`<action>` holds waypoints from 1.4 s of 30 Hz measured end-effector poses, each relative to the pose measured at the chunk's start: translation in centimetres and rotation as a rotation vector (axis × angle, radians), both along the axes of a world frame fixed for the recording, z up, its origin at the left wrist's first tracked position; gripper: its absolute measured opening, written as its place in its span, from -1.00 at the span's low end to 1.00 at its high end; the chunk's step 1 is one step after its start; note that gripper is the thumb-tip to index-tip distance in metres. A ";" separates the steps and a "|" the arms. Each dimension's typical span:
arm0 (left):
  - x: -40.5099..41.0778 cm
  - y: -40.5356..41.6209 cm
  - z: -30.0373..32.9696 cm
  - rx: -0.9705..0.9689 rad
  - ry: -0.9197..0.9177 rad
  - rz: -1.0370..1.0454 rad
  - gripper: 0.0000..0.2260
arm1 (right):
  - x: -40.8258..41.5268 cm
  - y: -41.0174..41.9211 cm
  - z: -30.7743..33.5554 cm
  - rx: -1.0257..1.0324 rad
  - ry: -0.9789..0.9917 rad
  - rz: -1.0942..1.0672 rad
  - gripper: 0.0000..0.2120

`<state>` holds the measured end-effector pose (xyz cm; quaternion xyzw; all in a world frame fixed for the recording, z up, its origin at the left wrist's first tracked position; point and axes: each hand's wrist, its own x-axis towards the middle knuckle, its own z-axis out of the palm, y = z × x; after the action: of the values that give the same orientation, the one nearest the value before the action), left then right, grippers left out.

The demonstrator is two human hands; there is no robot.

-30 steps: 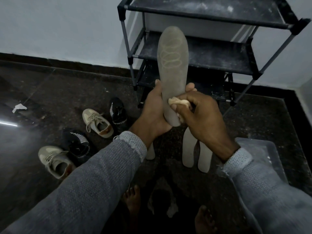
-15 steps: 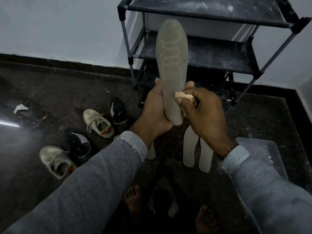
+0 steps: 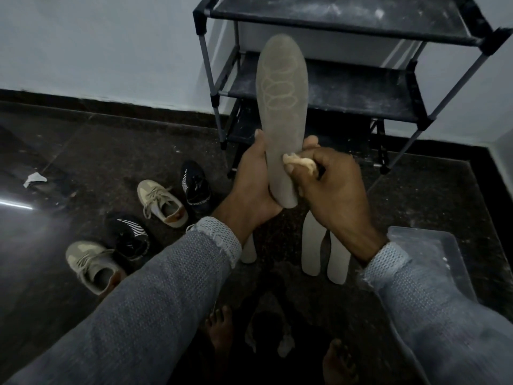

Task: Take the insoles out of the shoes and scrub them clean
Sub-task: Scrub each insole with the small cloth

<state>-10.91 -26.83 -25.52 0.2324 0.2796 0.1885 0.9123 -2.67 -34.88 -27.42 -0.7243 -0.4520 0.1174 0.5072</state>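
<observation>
Upright grey insole (image 3: pixel 283 107), looped oval pattern, cloth (image 3: pixel 301 163) pressed against it

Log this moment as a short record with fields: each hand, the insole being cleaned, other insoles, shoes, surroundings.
left hand: left hand grips the heel end of the grey foam insole, held upright
right hand: right hand pinches a small pale scrubbing pad against the insole's lower part
other insoles: three pale insoles lie on the dark floor
shoes: two beige lace-up sneakers, two black striped sneakers, left of the hands
surroundings: black metal shoe rack ahead; clear plastic tub at right
</observation>
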 end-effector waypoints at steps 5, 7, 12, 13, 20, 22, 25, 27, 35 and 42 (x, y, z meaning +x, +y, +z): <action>0.0 0.5 -0.2 -0.003 -0.060 0.035 -0.36 | -1.9 -0.5 0.8 -0.044 0.153 0.230 -0.97; 0.0 0.6 -0.2 0.000 -0.077 0.008 -0.36 | -1.0 -0.6 0.8 -0.032 0.127 0.156 -0.93; -0.1 0.9 0.0 0.028 -0.078 0.014 -0.36 | -1.0 -1.1 0.6 -0.042 0.047 0.117 -0.88; -0.1 0.9 -0.1 0.027 -0.075 0.026 -0.36 | -1.5 -1.2 0.7 -0.054 0.044 0.169 -0.90; 0.0 0.8 -0.2 0.036 -0.063 0.013 -0.35 | -0.1 -0.8 0.2 -0.041 0.011 0.116 -0.87; 0.0 0.7 -0.1 0.037 -0.052 0.012 -0.36 | 0.3 -0.6 0.0 -0.025 -0.003 0.056 -0.85; 0.1 0.8 -0.4 0.031 -0.038 0.037 -0.37 | -0.9 -0.7 0.0 -0.031 -0.008 0.077 -0.86; 0.1 0.7 -0.7 0.021 -0.016 0.050 -0.36 | -2.0 -1.0 0.3 -0.037 0.002 0.146 -0.89; 0.9 -1.1 -1.0 0.078 0.070 -0.017 -0.46 | 1.1 -0.1 0.3 0.038 -0.078 -0.090 -0.88; 0.4 -0.6 -1.6 0.077 0.048 -0.026 -0.35 | -1.3 -0.4 0.6 0.016 -0.104 0.088 -0.93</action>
<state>-10.51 -27.46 -27.09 0.2753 0.2910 0.1818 0.8981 -4.00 -35.28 -26.83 -0.7047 -0.5100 0.0979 0.4833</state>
